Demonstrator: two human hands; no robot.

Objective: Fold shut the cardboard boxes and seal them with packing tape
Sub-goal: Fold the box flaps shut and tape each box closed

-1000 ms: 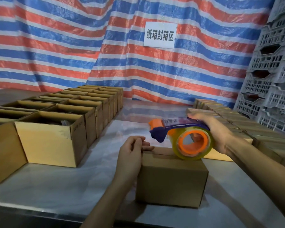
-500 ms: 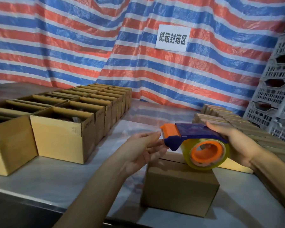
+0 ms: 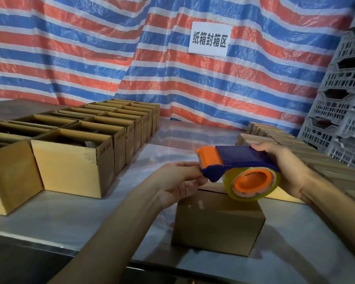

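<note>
Our right hand point(image 3: 283, 167) grips one tape dispenser point(image 3: 240, 158) above one closed cardboard box point(image 3: 217, 220); our left hand point(image 3: 178, 181) pinches its orange front end.

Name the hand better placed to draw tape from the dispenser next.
Left, probably. The left hand has its fingertips at the orange front end of the tape dispenser, above the closed cardboard box; the right hand is occupied gripping its blue body.

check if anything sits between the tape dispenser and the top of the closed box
Nothing visible does. The tape dispenser, gripped by the right hand, hangs just above the closed box; the left hand reaches its front end.
</note>
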